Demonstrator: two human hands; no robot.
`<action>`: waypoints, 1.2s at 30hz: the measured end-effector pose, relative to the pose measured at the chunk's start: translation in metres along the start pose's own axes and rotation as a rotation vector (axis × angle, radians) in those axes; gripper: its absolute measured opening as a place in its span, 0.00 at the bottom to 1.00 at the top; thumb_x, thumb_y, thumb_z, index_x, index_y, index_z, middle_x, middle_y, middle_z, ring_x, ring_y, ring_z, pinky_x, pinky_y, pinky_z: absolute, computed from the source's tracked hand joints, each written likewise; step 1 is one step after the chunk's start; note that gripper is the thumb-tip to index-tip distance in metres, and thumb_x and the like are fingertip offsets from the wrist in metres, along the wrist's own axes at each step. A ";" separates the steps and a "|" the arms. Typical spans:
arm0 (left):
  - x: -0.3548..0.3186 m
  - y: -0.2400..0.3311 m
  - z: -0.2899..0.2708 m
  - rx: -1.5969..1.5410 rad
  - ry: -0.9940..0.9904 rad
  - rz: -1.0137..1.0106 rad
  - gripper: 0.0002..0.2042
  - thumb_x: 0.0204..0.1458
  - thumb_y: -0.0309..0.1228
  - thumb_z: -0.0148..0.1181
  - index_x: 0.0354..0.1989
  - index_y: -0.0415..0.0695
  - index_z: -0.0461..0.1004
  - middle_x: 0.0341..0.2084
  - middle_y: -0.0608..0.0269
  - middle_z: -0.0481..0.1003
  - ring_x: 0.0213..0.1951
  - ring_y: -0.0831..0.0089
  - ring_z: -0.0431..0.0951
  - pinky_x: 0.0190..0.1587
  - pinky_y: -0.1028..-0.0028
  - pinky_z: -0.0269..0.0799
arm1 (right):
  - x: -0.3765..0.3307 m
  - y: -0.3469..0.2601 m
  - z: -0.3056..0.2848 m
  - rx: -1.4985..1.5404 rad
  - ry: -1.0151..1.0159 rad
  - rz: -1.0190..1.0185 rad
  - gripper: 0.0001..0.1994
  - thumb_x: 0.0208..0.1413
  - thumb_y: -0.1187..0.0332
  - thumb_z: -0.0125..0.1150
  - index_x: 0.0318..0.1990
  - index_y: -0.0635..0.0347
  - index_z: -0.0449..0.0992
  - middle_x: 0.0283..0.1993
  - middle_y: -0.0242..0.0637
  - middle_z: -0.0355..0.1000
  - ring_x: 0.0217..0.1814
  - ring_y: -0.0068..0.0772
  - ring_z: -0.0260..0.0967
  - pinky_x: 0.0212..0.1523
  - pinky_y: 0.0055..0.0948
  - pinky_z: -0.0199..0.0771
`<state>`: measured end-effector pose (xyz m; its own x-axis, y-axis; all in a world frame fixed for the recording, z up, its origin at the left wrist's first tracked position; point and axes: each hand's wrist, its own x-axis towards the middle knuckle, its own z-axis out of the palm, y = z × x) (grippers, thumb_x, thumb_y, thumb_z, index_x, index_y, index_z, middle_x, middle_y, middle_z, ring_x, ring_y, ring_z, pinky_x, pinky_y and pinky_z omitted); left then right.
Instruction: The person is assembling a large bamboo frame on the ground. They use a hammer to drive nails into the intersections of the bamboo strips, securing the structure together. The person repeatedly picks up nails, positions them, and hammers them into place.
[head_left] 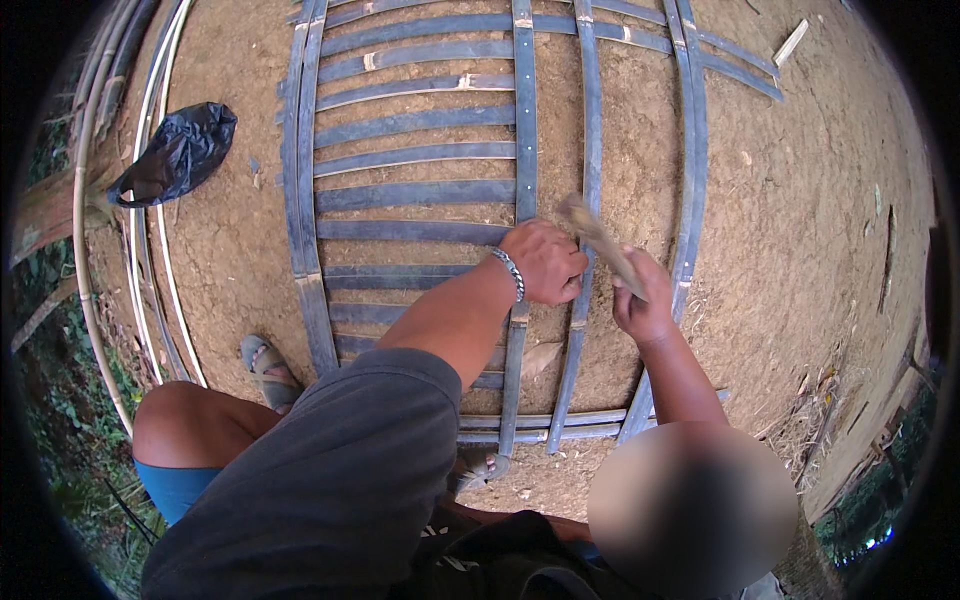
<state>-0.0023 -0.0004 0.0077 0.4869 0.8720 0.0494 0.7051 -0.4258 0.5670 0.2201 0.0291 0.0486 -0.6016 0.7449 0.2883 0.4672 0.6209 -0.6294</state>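
A lattice of split bamboo slats (415,190), dark grey-blue with pale nodes, lies on the ground before me. Long strips run away from me and shorter slats cross them. My left hand (545,262), with a chain bracelet at the wrist, is closed over a long bamboo strip (525,120) where a cross slat meets it. Its fingertips are curled under, so whatever they pinch is hidden. Gripped in my right hand (646,305) is a short wooden stick (605,242), slanting up and leftward toward the left hand. Its far end is somewhat blurred, close above another long strip (590,130).
A crumpled black plastic bag (180,150) lies at the left, by long thin poles (82,230). Bare brown soil (800,230) spreads to the right. A pale wood chip (791,43) rests at the far right. My sandalled foot (270,368) is left of the lattice.
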 end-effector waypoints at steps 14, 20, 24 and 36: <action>0.001 -0.001 0.002 -0.006 -0.126 -0.025 0.10 0.46 0.42 0.61 0.27 0.50 0.81 0.26 0.62 0.82 0.37 0.62 0.83 0.46 0.59 0.77 | 0.008 -0.005 0.005 -0.120 -0.312 0.297 0.23 0.60 0.72 0.62 0.63 0.54 0.70 0.46 0.49 0.77 0.43 0.57 0.77 0.42 0.48 0.79; 0.001 -0.003 0.004 -0.027 0.072 0.040 0.08 0.39 0.39 0.64 0.23 0.49 0.79 0.21 0.63 0.79 0.30 0.63 0.82 0.38 0.61 0.77 | -0.008 -0.002 -0.006 0.084 -0.013 0.207 0.21 0.65 0.70 0.58 0.64 0.60 0.68 0.45 0.55 0.78 0.44 0.61 0.78 0.44 0.48 0.78; -0.001 -0.002 0.000 -0.020 0.044 0.024 0.08 0.39 0.39 0.64 0.23 0.49 0.79 0.21 0.63 0.79 0.30 0.62 0.82 0.38 0.60 0.77 | 0.008 -0.036 -0.009 0.331 -0.057 0.658 0.19 0.68 0.67 0.55 0.63 0.62 0.68 0.38 0.53 0.78 0.35 0.59 0.78 0.38 0.47 0.77; -0.001 -0.003 0.000 -0.004 0.033 0.018 0.10 0.42 0.41 0.65 0.24 0.48 0.80 0.23 0.63 0.80 0.32 0.60 0.83 0.40 0.59 0.78 | 0.041 -0.044 -0.022 0.060 -0.073 0.539 0.19 0.71 0.60 0.53 0.64 0.58 0.66 0.40 0.54 0.78 0.38 0.56 0.80 0.40 0.46 0.78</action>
<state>-0.0046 0.0003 0.0061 0.4824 0.8716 0.0866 0.6941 -0.4407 0.5692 0.1886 0.0376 0.1039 -0.3318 0.9335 -0.1361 0.6855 0.1394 -0.7146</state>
